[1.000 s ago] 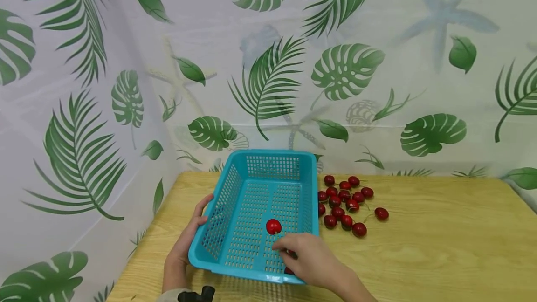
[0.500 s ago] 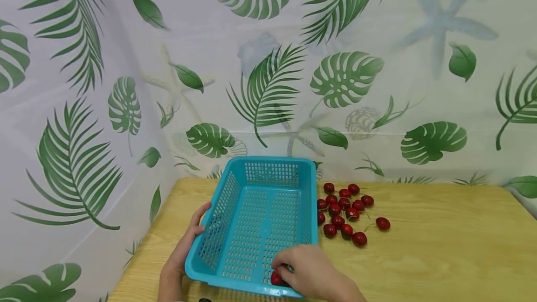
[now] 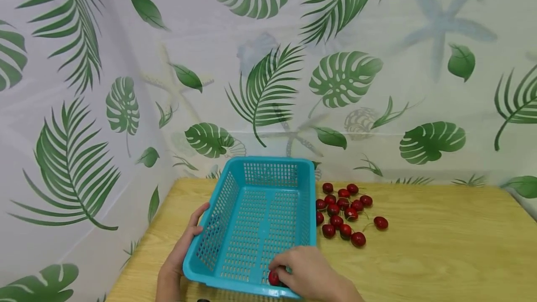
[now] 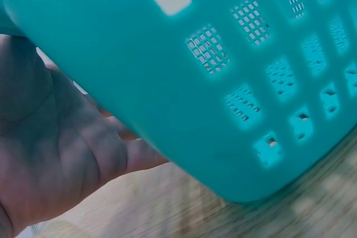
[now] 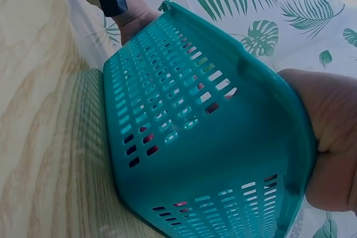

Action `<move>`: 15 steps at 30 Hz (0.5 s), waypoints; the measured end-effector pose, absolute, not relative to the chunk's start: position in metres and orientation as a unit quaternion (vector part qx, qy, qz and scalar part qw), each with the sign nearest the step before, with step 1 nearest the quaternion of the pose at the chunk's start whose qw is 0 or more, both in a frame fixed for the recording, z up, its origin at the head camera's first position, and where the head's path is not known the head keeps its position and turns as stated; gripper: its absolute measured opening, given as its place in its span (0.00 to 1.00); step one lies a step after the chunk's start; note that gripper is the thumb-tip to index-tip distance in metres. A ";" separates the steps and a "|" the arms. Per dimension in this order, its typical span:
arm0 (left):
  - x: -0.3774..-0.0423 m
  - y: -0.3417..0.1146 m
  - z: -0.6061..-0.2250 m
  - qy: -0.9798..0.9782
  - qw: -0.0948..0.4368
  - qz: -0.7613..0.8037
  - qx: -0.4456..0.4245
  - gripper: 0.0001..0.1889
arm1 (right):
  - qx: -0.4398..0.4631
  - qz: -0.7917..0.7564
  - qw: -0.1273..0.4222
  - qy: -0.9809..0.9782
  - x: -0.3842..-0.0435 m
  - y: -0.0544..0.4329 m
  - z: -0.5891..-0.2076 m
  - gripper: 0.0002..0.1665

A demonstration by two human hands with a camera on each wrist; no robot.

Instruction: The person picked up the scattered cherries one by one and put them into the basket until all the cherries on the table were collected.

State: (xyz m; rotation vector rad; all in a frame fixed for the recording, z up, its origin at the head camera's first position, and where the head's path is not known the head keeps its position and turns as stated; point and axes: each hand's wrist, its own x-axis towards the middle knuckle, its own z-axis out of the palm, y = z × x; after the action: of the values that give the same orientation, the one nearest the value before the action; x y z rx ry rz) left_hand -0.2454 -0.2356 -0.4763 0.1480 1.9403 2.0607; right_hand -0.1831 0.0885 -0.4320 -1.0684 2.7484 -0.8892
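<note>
A blue plastic basket (image 3: 249, 288) with slotted walls stands on the table. My left hand (image 3: 178, 256) grips its left side near the front corner; in the left wrist view the palm of the left hand (image 4: 56, 137) is against the outside, with some fingers hidden behind the wall. My right hand (image 3: 306, 269) reaches over into the near right corner, fingers and thumb curled at a red cherry (image 3: 274, 277). A darker cherry (image 3: 283, 285) shows partly below the thumb. In the right wrist view the right hand (image 5: 329, 137) bends over the rim, its fingertips hidden by the basket wall.
Several dark red cherries (image 3: 336, 221), some with stems, lie loose on the wooden table (image 3: 444, 246) right beside the basket. One cherry (image 3: 381, 223) sits farther right. A leaf-patterned cloth (image 3: 365, 22) hangs behind the table and along its left side.
The red cherry has moved from the basket's middle floor toward the near corner, by my right fingers. The right hand has shifted slightly nearer; the left stays at the basket. The head view has tilted slightly.
</note>
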 end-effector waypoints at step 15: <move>-0.244 -0.237 -0.478 0.673 0.159 0.720 0.058 0.34 | -0.277 -0.474 -0.142 0.823 -0.189 0.110 -0.432 0.12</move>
State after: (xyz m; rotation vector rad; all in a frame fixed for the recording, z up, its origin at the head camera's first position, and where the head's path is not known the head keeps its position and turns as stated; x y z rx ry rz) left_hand -0.2437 -0.2372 -0.4780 0.1649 1.9244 2.0576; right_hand -0.1893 0.1100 -0.4316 -0.9600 2.8503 -1.6417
